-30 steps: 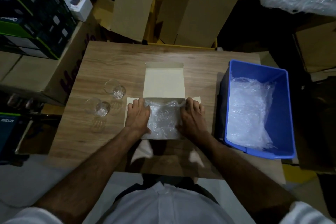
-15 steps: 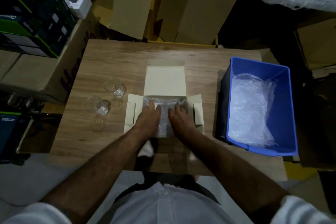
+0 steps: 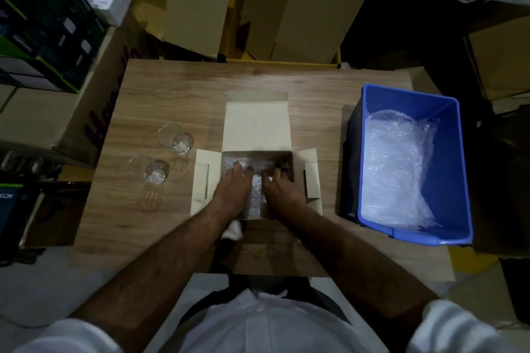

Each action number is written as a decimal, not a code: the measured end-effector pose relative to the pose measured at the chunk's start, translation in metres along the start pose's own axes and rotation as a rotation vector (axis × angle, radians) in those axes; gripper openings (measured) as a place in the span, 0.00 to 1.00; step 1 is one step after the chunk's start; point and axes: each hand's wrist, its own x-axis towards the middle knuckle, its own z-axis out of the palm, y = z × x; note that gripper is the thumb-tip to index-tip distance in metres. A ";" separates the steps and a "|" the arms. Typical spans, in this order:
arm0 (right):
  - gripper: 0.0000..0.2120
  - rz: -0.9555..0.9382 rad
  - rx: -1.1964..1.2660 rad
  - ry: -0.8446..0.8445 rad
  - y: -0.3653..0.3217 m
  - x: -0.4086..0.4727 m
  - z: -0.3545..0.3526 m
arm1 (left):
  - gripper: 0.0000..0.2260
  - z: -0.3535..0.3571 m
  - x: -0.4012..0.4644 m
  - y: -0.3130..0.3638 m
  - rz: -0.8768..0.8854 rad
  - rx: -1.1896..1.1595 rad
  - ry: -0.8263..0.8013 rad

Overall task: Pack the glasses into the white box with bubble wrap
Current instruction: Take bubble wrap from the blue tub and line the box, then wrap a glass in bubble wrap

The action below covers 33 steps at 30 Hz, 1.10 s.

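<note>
Item 1, white box (image 3: 256, 126): sits at the middle of the tabletop (image 3: 315, 112), toward your near edge. The lid is folded back flat toward the far edge and both side flaps are splayed outward, which leaves the cavity fully exposed for lining and loading.

Item 2, bubble wrap sheet (image 3: 256, 190): lies inside the box, showing between your hands and along the far inner wall. It appears to serve as a cushion layer under the glasses.

Item 3, your left hand (image 3: 233, 190): palm down inside the box, fingers extended and slightly spread, pressing the sheet onto the floor. It grips nothing.

Item 4, your right hand (image 3: 282, 189): also down in the box, toward its right wall, flattening the sheet. Its fingertips sit in shadow, so you cannot tell how far they curl.

Item 5, two glasses: near glass (image 3: 150, 170) and far glass (image 3: 177, 139), both upright toward the left edge of the tabletop, well apart from the box and just beside each other. Neither is packed yet; they stand clear so the lining can be finished first.

Item 6, blue bin (image 3: 456, 169): at the right edge, holding spare bubble wrap (image 3: 395, 169), presumably stock for covering the glasses.

Item 7, surroundings: cardboard cartons (image 3: 286, 3) beyond the far edge.
</note>
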 end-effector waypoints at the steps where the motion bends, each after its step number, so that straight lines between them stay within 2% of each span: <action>1: 0.35 -0.001 -0.008 0.000 0.000 0.000 0.000 | 0.27 0.008 0.000 -0.001 -0.011 0.007 0.054; 3: 0.32 -0.013 -0.023 0.010 -0.001 -0.001 -0.004 | 0.29 0.014 -0.002 -0.006 -0.051 -0.014 0.117; 5: 0.29 -0.045 -0.009 0.051 -0.001 -0.004 -0.007 | 0.25 0.007 -0.007 -0.008 -0.037 -0.061 0.102; 7: 0.29 -0.092 0.036 0.133 0.003 -0.011 -0.014 | 0.26 -0.004 -0.014 -0.009 0.004 -0.119 0.128; 10: 0.27 -0.130 0.127 0.297 0.016 -0.033 -0.031 | 0.29 -0.014 -0.026 -0.007 0.032 -0.168 0.278; 13: 0.30 -0.079 0.117 0.457 0.036 -0.055 -0.044 | 0.29 -0.026 -0.027 0.006 0.064 -0.158 0.391; 17: 0.30 0.048 0.146 0.562 0.073 -0.080 -0.058 | 0.28 -0.044 -0.019 0.038 0.156 -0.154 0.452; 21: 0.35 0.127 0.163 0.637 0.105 -0.112 -0.067 | 0.26 -0.057 0.001 0.087 0.236 -0.148 0.524; 24: 0.30 0.200 0.182 0.672 0.135 -0.130 -0.059 | 0.25 -0.066 0.016 0.128 0.311 -0.142 0.568; 27: 0.30 0.245 0.179 0.671 0.166 -0.144 -0.045 | 0.23 -0.067 0.032 0.164 0.365 -0.192 0.595; 30: 0.33 0.286 0.162 0.598 0.193 -0.155 -0.035 | 0.26 -0.066 0.050 0.193 0.367 -0.193 0.531; 33: 0.41 0.340 0.176 0.302 0.220 -0.159 -0.029 | 0.29 -0.057 0.067 0.208 0.339 -0.174 0.456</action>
